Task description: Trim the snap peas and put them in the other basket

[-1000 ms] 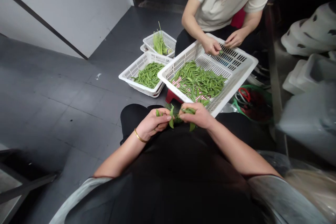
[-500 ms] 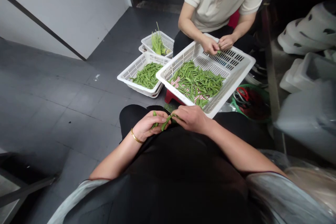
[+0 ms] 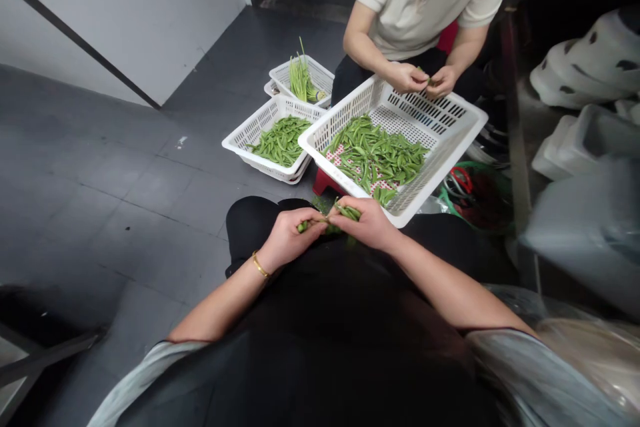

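Above my lap, my left hand (image 3: 295, 235) is closed round green pea pods, one end poking out by its thumb. My right hand (image 3: 364, 221) pinches another pea pod (image 3: 349, 212), and its fingertips meet those of the left. Just beyond my hands stands a large white basket (image 3: 345, 181), tilted towards me, with a heap of pea pods (image 3: 383, 147) on its perforated bottom. To its left, a smaller white basket (image 3: 239, 140) also holds pea pods (image 3: 281, 140).
Across the large basket a co-worker (image 3: 400, 13) sits with both hands over its far rim, fingering a small green piece. Behind the smaller basket, another basket holds long green stalks (image 3: 301, 80). White plastic tubs (image 3: 590, 140) stand at the right. A red stool (image 3: 326, 183) shows under the large basket.
My left hand has turned over, from palm up to knuckles up, its fingers closing over the pods. In my right hand a pod now points up to the right. The co-worker's hands rose slightly.
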{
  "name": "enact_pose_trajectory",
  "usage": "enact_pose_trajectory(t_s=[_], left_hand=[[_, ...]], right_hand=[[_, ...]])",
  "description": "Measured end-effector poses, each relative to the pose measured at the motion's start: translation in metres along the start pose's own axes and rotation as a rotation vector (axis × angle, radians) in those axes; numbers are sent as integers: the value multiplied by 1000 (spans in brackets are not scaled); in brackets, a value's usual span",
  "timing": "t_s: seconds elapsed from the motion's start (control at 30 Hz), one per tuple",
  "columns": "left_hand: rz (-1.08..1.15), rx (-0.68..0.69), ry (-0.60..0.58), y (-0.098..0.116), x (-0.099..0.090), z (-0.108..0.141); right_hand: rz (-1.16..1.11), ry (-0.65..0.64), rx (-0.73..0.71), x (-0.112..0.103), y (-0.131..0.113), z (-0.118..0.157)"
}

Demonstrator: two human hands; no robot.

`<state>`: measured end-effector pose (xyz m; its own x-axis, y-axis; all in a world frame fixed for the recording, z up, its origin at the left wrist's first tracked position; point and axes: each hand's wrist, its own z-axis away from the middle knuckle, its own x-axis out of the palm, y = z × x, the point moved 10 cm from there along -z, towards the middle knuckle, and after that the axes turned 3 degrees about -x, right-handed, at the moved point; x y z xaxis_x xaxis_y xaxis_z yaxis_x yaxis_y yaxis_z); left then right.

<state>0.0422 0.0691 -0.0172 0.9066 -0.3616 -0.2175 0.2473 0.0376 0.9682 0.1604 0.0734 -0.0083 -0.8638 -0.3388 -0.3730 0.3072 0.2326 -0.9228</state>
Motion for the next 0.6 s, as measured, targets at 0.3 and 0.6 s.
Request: enact_pose_trajectory(t_s=[0.3, 0.6], left_hand=[[869, -125, 263, -39, -69, -6], [702, -305, -58, -33, -3, -5]], right_hand=[[-54, 28, 117, -28, 21, 5], [-177, 75, 306, -13, 45, -4]])
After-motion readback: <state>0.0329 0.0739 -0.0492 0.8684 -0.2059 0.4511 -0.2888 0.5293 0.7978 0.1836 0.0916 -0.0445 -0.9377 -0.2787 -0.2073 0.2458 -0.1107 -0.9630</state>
